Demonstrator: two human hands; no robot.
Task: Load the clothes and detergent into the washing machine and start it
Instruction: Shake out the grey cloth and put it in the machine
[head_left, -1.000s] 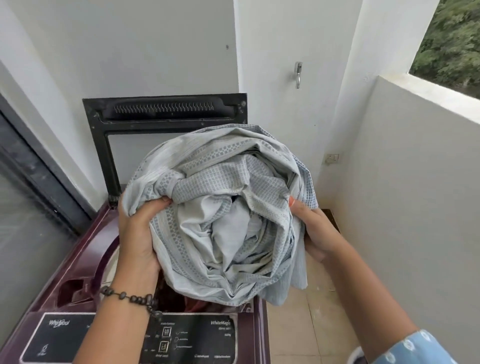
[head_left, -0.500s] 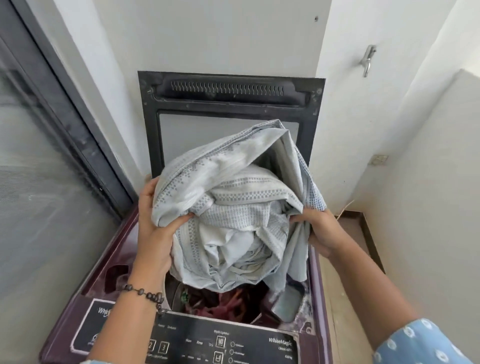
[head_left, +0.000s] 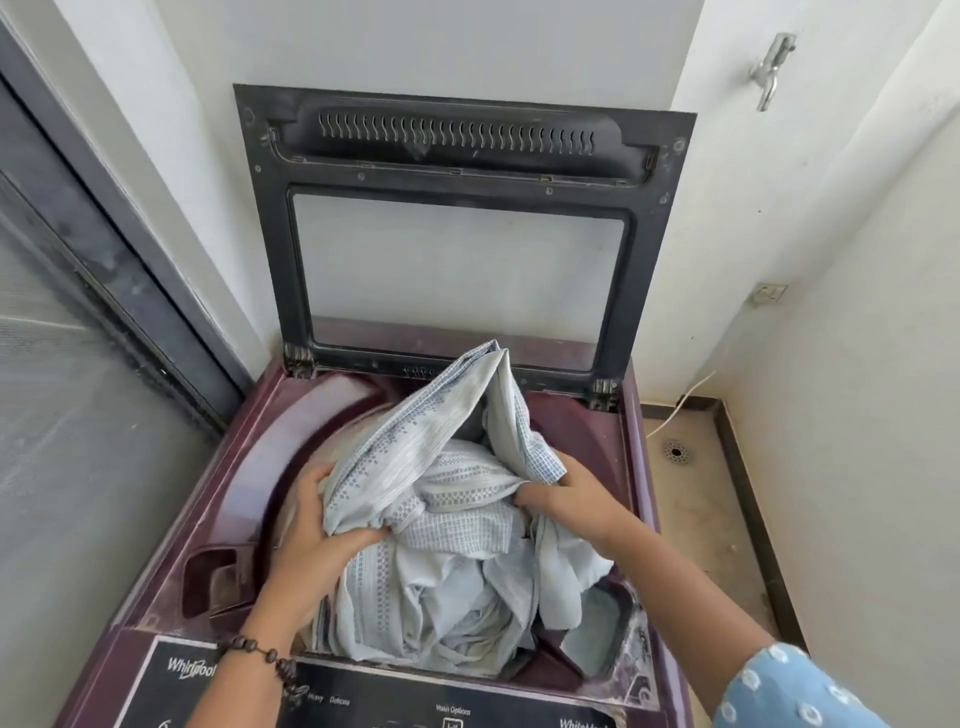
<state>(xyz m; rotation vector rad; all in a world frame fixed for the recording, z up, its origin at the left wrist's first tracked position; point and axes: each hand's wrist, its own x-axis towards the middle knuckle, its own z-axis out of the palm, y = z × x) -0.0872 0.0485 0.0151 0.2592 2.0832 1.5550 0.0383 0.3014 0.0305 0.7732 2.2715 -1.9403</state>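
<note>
Cloth bundle (head_left: 441, 525), pale grey-blue with a woven check pattern, is sitting mostly inside the drum opening of the washing machine (head_left: 228, 483), with one peaked fold standing up above the rim toward the open lid (head_left: 457, 234). Left hand (head_left: 317, 540) is gripping a bunched fold at the bundle's left side, fingers curled into the fabric; right hand (head_left: 566, 493) is clutching the right side, fingertips buried in the cloth. Judgement: loading step is under way, and the fabric needs pressing down evenly so that nothing is riding over the drum rim. The standing fold at the back and the loose flap trailing at front right, near the pale compartment (head_left: 597, 639), are looking like the parts most likely to catch when the lid comes down; both are best tucked inward first. Room: lid is leaning back near the wall, leaving the opening free from above. A side wall (head_left: 857, 415) is standing near on the right, a glass door (head_left: 78, 364) near on the left, so elbows are better kept tucked in. Control panel (head_left: 395, 701) is lying along the near edge, untouched. Detergent is not in view.
</note>
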